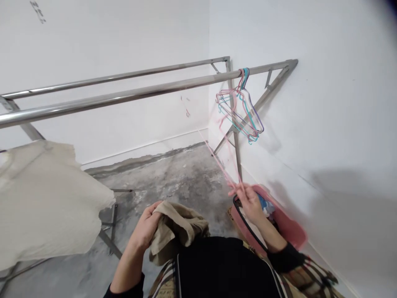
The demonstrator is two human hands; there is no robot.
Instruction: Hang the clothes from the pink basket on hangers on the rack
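One rumpled khaki cloth (181, 221)

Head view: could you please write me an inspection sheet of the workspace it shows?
Surface: grey floor, patchy and stained.
Things in use: khaki cloth, bunched; pink hanger, blurred; coloured hangers on the nearer metal bar.
Clutter: pink tub by the wall at right, holding blue and white items.
Hands: left hand grips the khaki cloth; right hand grips the pink hanger.
Cables: nothing seen.
Surroundings: cream cloth at left; white walls meeting in a corner, dark marks at upper left.
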